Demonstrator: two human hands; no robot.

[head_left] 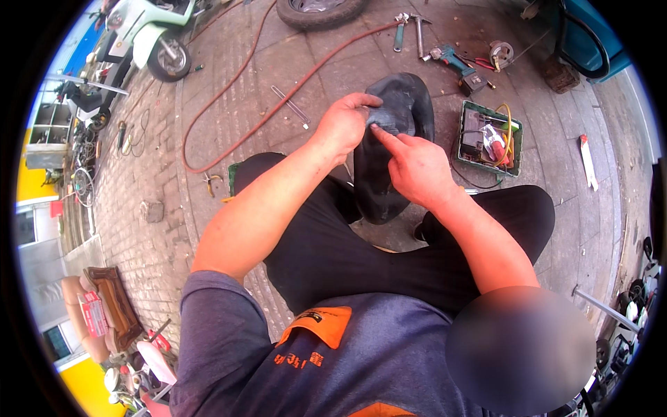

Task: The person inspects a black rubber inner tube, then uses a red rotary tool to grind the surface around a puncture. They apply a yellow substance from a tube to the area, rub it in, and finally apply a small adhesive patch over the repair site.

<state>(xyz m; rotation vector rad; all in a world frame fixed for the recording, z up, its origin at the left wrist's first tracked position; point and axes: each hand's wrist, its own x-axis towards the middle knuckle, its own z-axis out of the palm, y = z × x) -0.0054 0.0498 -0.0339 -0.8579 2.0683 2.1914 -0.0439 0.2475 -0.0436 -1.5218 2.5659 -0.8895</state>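
Observation:
A black rubber inner tube [410, 101] lies bunched between my bent knees, with a duller, scuffed area on its surface. My left hand [342, 126] grips the tube's upper left part, thumb and fingers closed on it. My right hand [417, 170] rests against the tube just below, its index finger extended onto the scuffed spot, the other fingers curled and holding nothing that I can see.
Beyond the tube lie a red hose [267, 115], a wrench [399, 36], a hammer [420, 38], a cordless drill [455, 66] and a green toolbox [486, 139]. A scooter [149, 35] stands upper left, a tire [319, 17] at the top, brown cushions [114, 309] lower left.

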